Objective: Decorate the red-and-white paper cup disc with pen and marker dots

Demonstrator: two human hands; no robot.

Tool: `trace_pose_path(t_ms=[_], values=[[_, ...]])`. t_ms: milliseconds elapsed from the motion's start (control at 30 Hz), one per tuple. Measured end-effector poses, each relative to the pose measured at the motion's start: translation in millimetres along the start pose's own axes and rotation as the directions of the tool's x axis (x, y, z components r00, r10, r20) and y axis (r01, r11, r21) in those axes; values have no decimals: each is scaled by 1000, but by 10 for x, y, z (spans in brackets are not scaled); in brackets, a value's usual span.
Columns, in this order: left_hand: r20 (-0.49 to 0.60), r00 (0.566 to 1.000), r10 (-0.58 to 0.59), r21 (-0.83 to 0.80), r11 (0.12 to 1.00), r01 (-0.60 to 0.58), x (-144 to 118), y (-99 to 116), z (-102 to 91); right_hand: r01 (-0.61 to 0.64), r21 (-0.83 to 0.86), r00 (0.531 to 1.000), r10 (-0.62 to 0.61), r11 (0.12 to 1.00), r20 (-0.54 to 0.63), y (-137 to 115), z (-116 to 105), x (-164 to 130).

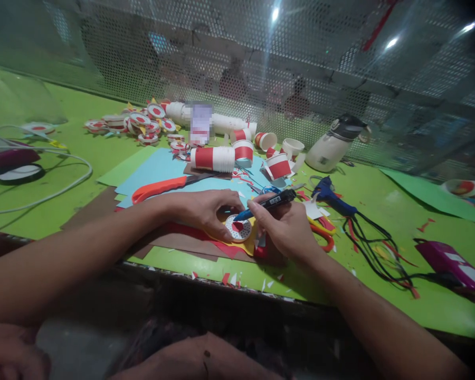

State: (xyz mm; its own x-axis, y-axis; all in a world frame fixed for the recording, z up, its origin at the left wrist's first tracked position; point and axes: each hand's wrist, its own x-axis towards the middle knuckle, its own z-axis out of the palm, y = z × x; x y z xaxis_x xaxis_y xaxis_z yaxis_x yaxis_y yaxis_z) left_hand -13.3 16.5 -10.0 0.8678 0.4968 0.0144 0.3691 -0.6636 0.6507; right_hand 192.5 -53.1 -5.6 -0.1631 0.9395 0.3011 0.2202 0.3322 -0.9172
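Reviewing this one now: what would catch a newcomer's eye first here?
Probably the dotted white disc with a red centre, near the table's front edge, held by the left hand while the right hand points a marker at it. Next come the heap of red-and-white discs at the back left and the stack of paper cups lying beyond the hands. The bright green table sets everything off.

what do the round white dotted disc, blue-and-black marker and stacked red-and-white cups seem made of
The round white disc: probably matte paper or card, its flat face showing no shine. The marker: likely hard plastic, with a smooth, faintly glossy barrel. The stacked cups: seemingly matte paper, judging by thin, nested rims.
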Motion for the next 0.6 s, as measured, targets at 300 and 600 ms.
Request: trace_pose_path(t_ms=[300, 600], values=[[0, 1000, 23, 0, 1000, -23, 1, -10, -1, 39, -64, 999, -38, 997, 9, 15, -2, 2], [9, 1000, 4, 5, 1000, -4, -1, -13, -5, 32, -66, 999, -31, 997, 11, 34, 7, 2]])
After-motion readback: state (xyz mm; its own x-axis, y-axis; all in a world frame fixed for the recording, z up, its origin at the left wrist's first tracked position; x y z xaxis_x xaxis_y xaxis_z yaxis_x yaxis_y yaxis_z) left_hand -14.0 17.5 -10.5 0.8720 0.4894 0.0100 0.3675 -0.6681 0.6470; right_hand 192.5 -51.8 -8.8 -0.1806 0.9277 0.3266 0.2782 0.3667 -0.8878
